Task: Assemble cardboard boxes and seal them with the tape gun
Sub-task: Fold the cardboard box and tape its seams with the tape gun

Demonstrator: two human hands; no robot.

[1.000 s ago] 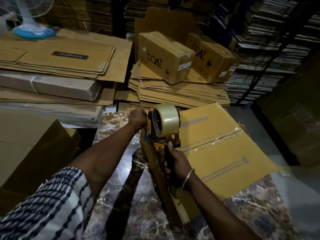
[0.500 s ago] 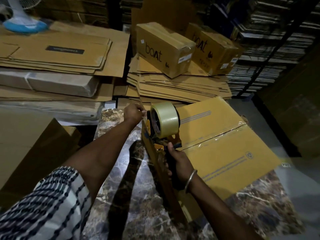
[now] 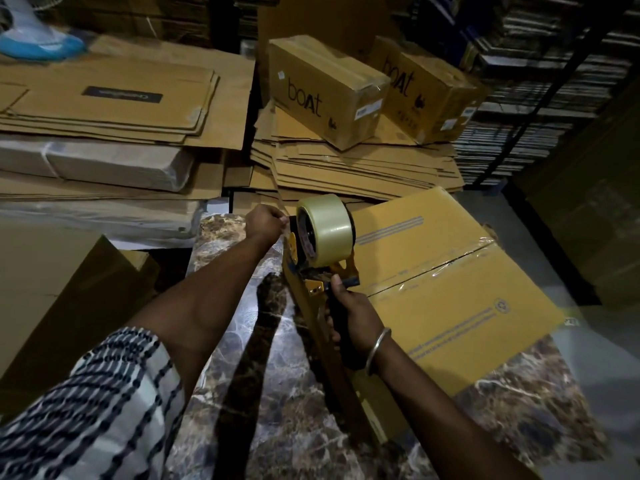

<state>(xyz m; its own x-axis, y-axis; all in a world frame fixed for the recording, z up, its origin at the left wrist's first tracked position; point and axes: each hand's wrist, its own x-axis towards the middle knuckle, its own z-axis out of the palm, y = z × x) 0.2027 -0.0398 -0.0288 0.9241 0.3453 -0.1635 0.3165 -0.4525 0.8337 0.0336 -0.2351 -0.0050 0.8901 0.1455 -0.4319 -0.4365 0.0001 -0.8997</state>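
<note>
Two hands busy mid-frame, right hand (image 3: 356, 315) gripping tape gun (image 3: 320, 258) handle at yellow carton (image 3: 440, 282) edge, left hand (image 3: 265, 223) pinching clear tape end.

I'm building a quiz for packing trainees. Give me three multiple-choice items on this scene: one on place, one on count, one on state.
1. Where does the box being taped lie?
A. on the marble-patterned surface
B. on the fan base
C. on the shelves

2. How many boxes printed "boAt" are in view?
A. one
B. two
C. four

3. What is the right hand doing?
A. hanging idle
B. pressing a flap
C. gripping the tape gun's handle

Key: 1 A, the box rests on the marble-patterned surface. 2 B, one boAt box beside a second boAt box. 3 C, fingers curl round the tape gun.
</note>
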